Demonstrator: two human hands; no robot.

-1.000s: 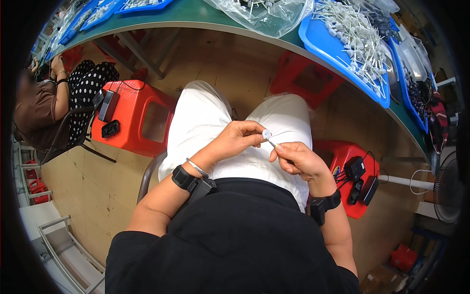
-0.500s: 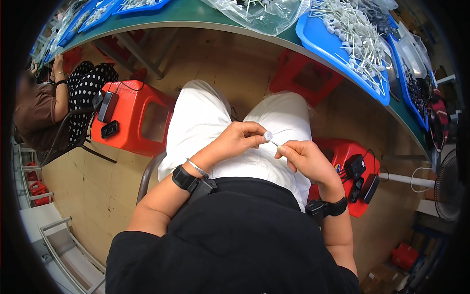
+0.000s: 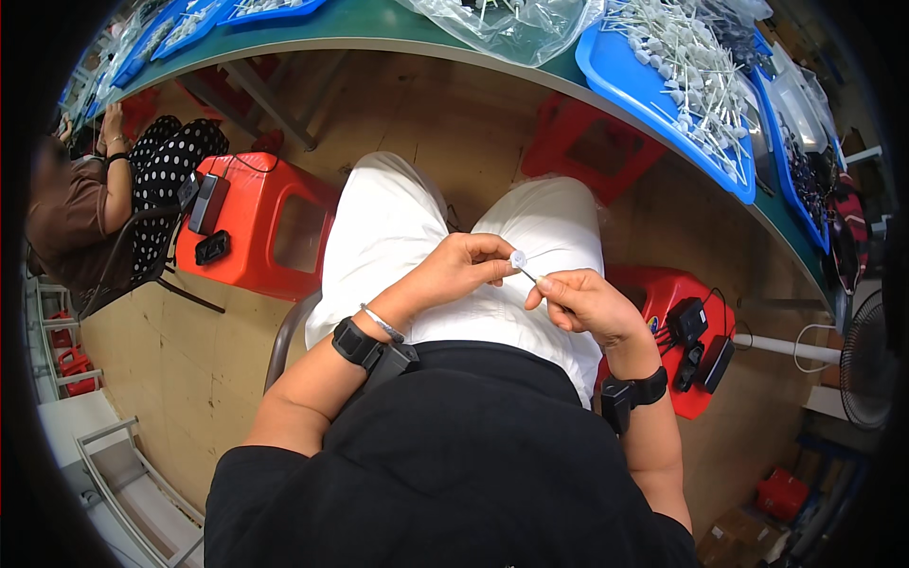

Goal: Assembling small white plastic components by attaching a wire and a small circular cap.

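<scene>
Over my white-trousered lap, my left hand (image 3: 454, 269) pinches a small round white piece (image 3: 518, 258) between thumb and fingertips. A thin dark rod (image 3: 528, 275) slants from that piece to my right hand (image 3: 592, 305), whose thumb and forefinger are closed on it. The rod meets the white piece; whether it is fixed in it or only touches it, I cannot tell. On the green table (image 3: 398, 34) ahead, a blue tray (image 3: 606, 71) bears a heap of white round heads on thin sticks.
Red stools stand on both sides: the left one (image 3: 256, 185) and the right one (image 3: 653, 284) carry black devices with cables. Another red stool (image 3: 587, 151) is under the table. A clear plastic bag (image 3: 530, 33) lies on the table. A seated person (image 3: 80, 204) works far left; a fan (image 3: 866, 360) stands right.
My right hand has turned slightly and shifted a little left, its fingers curling. The white piece now faces more toward me. My left hand has hardly moved.
</scene>
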